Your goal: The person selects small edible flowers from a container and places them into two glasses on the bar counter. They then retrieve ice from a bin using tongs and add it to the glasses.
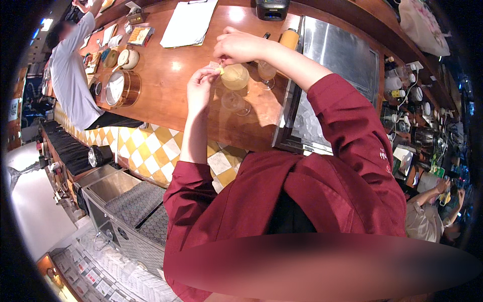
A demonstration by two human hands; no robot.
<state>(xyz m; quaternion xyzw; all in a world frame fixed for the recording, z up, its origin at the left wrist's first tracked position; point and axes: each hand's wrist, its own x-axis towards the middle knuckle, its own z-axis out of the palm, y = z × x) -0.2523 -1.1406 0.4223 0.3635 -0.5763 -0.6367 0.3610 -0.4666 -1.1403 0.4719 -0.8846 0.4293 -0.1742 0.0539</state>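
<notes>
My left hand (201, 80) pinches a small yellow and pale pink piece (220, 70), too small to name for certain. My right hand (237, 48) bends down over it, its fingertips closed at the piece's upper edge. Just right of the piece stands a wide-bowled glass (235, 77) with a cloudy yellow drink. Farther right, partly below my right forearm, is a stemmed glass (266, 73) with an amber drink. Clear glass rounds (232, 102) show on the wood nearer me; whether these are feet or another glass I cannot tell.
An orange bottle (289, 39) stands behind my right forearm, beside a steel ice bin (307, 123). A clipboard with paper (188, 22) lies at the back. To the left are a wooden bucket (132, 88) and a person in a white shirt (73, 80).
</notes>
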